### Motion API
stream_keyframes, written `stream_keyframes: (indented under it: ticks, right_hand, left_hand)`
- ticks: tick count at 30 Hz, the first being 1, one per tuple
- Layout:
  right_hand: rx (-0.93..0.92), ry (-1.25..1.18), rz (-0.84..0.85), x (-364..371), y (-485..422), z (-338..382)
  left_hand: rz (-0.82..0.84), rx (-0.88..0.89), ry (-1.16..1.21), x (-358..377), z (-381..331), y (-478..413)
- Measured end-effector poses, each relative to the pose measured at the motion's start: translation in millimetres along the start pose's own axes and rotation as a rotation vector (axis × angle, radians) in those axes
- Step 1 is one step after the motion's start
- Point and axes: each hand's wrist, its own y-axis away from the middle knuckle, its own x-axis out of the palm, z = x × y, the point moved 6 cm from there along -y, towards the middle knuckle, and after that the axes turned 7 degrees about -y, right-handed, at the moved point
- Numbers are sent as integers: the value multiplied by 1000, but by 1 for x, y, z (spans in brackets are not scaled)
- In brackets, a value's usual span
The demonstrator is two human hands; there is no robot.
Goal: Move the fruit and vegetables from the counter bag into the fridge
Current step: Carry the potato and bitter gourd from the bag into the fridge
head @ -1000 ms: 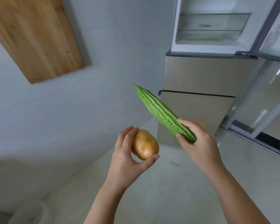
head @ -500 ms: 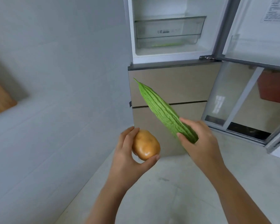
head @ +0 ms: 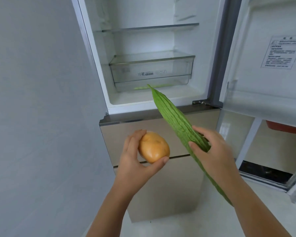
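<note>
My left hand [head: 135,161] grips a round yellow-brown potato [head: 153,147] between thumb and fingers. My right hand [head: 210,151] holds a long ridged green bitter gourd [head: 171,117] near its middle, with its tip pointing up toward the fridge. The fridge [head: 161,130] stands straight ahead with its upper compartment open. Inside, a clear crisper drawer [head: 152,72] sits shut under a glass shelf [head: 150,28]. Something green shows faintly through the drawer's bottom edge. Both hands hover in front of the beige lower drawers, below the open compartment.
The open fridge door [head: 270,57] swings out on the right, with a label and a door bin. A grey wall [head: 38,100] runs close along the left. Pale floor [head: 272,211] lies below, and a glass sliding door [head: 243,142] stands behind the fridge door.
The view has swung toward the fridge and come closer, so the open compartment now fills the upper frame. Both hands keep their grips and have risen toward the fridge.
</note>
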Motion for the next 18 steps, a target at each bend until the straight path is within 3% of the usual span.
stream_keyframes:
  ticks: [18]
  right_hand:
    - [-141,80,-59,51,-240,-9]
  left_hand:
    - [-73,186,-8,18,63,-249]
